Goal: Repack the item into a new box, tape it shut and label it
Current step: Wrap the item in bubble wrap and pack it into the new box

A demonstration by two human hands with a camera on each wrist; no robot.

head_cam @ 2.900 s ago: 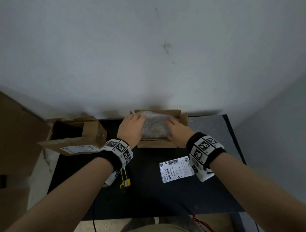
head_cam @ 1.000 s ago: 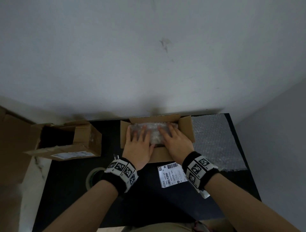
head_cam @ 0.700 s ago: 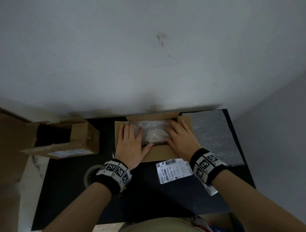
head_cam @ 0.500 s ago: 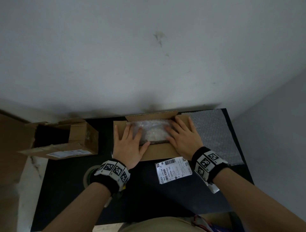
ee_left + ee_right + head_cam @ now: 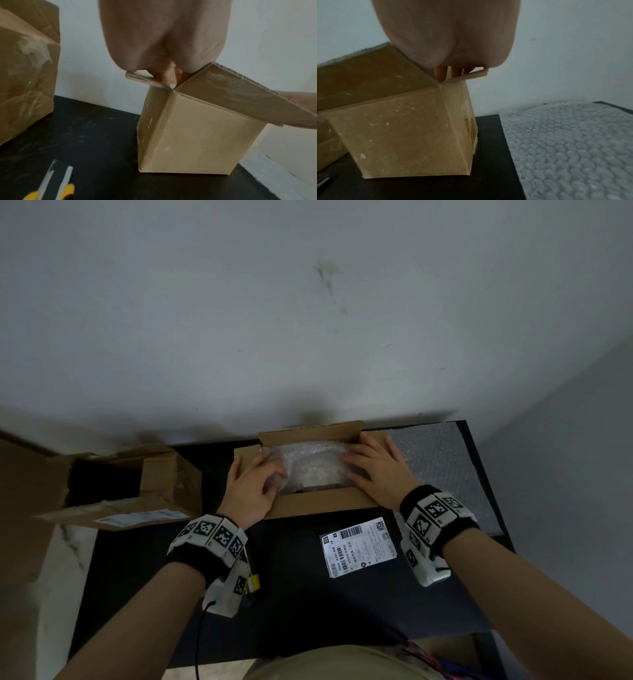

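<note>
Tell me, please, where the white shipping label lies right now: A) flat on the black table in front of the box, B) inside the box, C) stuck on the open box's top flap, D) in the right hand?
A: the shipping label lies flat on the black table, nearer the person than the open box.

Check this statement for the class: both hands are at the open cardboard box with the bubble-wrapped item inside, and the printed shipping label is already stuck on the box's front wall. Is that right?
One detail is wrong. The shipping label is not on the box; the head view shows it lying flat on the black table in front of it. The rest stands: the left hand and right hand are at the open box holding the bubble-wrapped item.
</note>
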